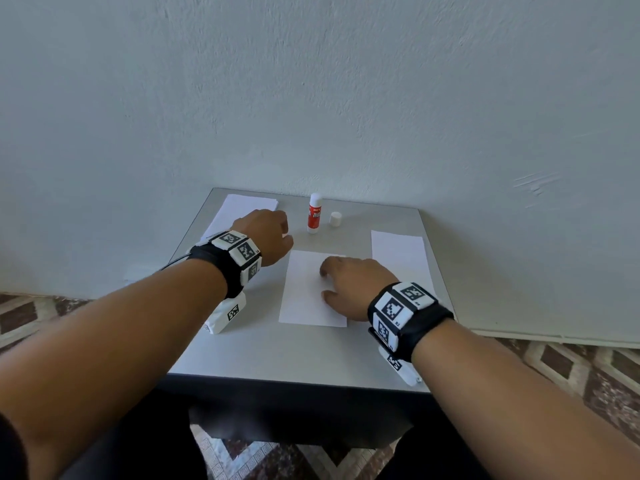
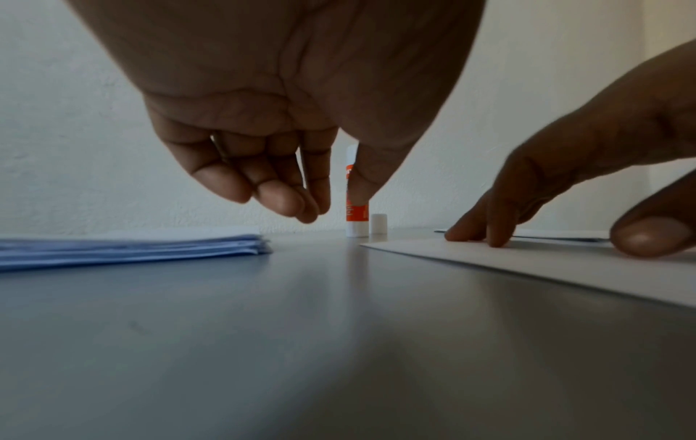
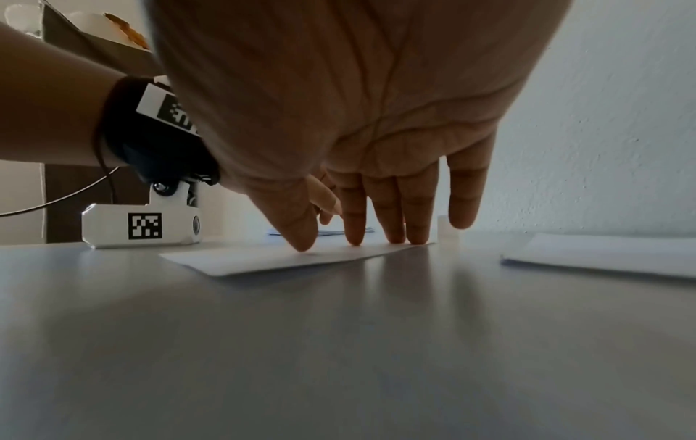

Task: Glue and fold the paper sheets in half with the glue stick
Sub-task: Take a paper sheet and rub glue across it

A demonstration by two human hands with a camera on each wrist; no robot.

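My right hand (image 1: 349,285) lies spread on the single sheet (image 1: 304,299) at the middle of the table (image 1: 277,355), fingers (image 3: 388,220) straight, their tips and the thumb pressing the paper flat. I judge this keeps the sheet from sliding while the other hand fetches the glue. My left hand (image 1: 265,237) hangs just above the table between the stack of sheets (image 1: 242,209) at the far left and the glue stick (image 1: 314,213), its fingers (image 2: 278,196) loosely curled toward the thumb and holding nothing. It is near the stick but apart from it.

The glue stick stands upright near the wall, with its cap (image 1: 335,219) off and set just beside it. I judge it was left open and standing so that one hand alone can take it. Another sheet (image 1: 398,251) lies flat at the right, well apart from the stack; whether it is already folded I cannot tell.

The sheet under my right hand lies flat, and no glue shows on it. The step in hand, I judge, is reaching for the stick.
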